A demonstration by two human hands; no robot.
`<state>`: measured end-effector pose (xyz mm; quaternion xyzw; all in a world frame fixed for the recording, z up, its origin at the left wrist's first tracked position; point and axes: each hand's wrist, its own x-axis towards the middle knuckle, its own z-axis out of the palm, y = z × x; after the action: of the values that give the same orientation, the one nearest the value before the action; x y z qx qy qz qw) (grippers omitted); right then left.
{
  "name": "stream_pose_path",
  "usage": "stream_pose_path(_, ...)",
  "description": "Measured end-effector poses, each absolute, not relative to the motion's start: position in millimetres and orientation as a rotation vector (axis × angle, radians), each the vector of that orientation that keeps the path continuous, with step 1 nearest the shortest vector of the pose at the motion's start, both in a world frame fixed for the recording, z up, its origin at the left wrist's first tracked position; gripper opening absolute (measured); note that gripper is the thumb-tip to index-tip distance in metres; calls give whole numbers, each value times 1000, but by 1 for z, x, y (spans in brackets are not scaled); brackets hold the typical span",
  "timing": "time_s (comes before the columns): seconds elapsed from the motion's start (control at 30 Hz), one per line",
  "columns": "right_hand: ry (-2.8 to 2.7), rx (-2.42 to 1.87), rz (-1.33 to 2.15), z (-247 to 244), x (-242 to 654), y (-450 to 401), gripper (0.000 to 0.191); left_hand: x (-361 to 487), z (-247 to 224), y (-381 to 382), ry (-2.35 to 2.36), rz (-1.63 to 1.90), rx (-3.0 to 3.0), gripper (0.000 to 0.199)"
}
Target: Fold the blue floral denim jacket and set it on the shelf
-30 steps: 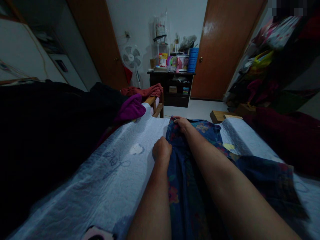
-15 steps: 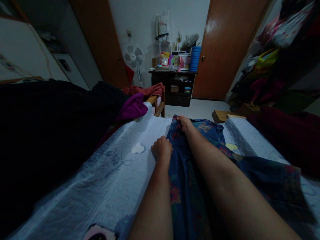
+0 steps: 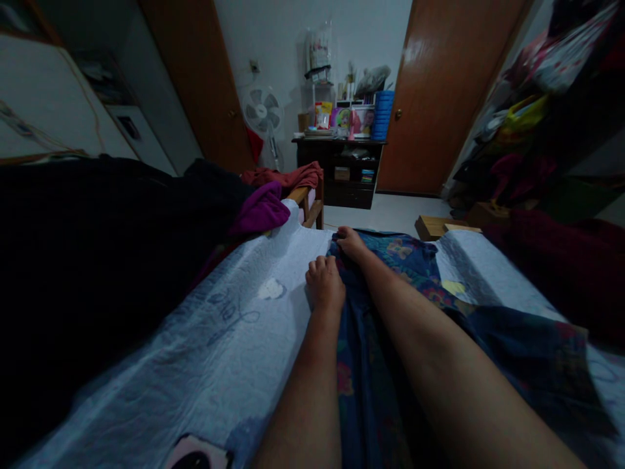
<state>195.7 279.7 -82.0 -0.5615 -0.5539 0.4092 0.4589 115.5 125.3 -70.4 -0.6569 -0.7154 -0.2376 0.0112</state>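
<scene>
A dark blue shirt with red and yellow flowers lies spread on the white patterned bed sheet, one sleeve stretching to the right. My right hand grips the cloth at its far left corner, thumb side hidden. Closer to me, my left hand rests at the shirt's left edge with its fingers curled down onto the cloth; the fingertips are out of sight. Both forearms cover part of the shirt's middle.
Dark clothing and a purple cloth are heaped on the left. A phone-like pink and black object lies at the near edge. Dark red fabric is on the right. Beyond the bed stand a fan and a black cabinet.
My left hand has shifted slightly right and farther away along the shirt's edge. My right hand has moved a little left, and the far left corner of the shirt lies lower.
</scene>
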Motion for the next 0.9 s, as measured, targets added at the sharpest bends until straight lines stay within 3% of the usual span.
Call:
stream_pose_path(0.13, -1600, -1419, 685, -71, 203, 265, 44, 119, -80, 132, -2182, -698, -2345, 38)
stream_pose_path(0.3, -2307, -1521, 153, -77, 214, 249, 32, 120, -88, 132, -2214, -600, -2442, 48)
stream_pose_path(0.7, -2077, -1614, 361, -81, 225, 260, 44, 123, -88, 126, -2260, -483, -2425, 52)
stream_pose_path(0.9, -1914, -1735, 480, -73, 226, 269, 22, 125, -87, 125, -2229, -524, -2419, 51)
